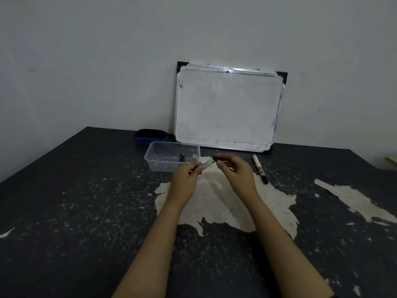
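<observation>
My left hand (189, 172) grips a white marker (208, 163) by its barrel, the tip end pointing up and to the right. My right hand (233, 167) pinches the marker's black cap (215, 158) right at that tip end. Both hands hover just above the dark table (86, 211), in front of a clear plastic tub (171, 157). A second marker (260, 168) with a black cap lies on the table to the right of my right hand. A blank whiteboard (227, 108) leans against the wall behind.
A dark blue eraser (151, 136) sits behind the tub next to the whiteboard. The tub holds a dark object, perhaps another marker. The tabletop coating has peeled away in pale patches (225, 207) under my hands and at the right.
</observation>
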`<state>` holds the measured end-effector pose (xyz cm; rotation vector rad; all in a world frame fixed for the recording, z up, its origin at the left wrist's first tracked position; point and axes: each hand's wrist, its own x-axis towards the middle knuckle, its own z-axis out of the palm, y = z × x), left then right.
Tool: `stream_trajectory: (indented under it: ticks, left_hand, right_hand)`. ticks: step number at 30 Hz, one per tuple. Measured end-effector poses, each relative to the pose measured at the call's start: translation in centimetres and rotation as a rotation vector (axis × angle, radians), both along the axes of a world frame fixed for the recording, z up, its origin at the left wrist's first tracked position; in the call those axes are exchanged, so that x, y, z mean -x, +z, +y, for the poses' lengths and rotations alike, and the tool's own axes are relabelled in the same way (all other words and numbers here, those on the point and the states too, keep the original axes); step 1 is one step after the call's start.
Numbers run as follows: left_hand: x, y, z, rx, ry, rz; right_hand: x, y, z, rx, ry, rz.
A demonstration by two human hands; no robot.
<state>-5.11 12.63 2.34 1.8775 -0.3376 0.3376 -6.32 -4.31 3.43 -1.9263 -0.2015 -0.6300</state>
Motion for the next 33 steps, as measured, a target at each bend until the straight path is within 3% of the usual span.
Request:
stream_trajectory:
  ticks: [8,10,16,23,28,33]
  left_hand:
    - [0.0,0.1,0.2,-0.115,0.0,-0.026]
    - [0.0,0.1,0.2,-0.107,-0.011,-0.016]
    - [0.8,0.8,0.2,0.043,-0.13,0.085]
    - [1.0,0.8,0.0,-0.003,-0.191,0.093]
    - [1.3,0.4,-0.2,-0.159,-0.07,-0.081]
    - [1.5,0.1,-0.8,-0.356,0.133,-0.318]
  right_hand:
    - [0.2,0.8,-0.8,0.308,0.011,-0.06]
    - [0.3,0.9,-0.7,0.285,0.028,-0.057]
    - [0.8,1.5,-0.7,-0.057,0.096,0.002]
    - [1.1,1.5,-1.0,0.079,0.042,0.01]
    - [1.2,1.3,-0.9,0.072,0.015,0.073]
    - [0.7,1.0,-0.5,-0.095,-0.003,0.168]
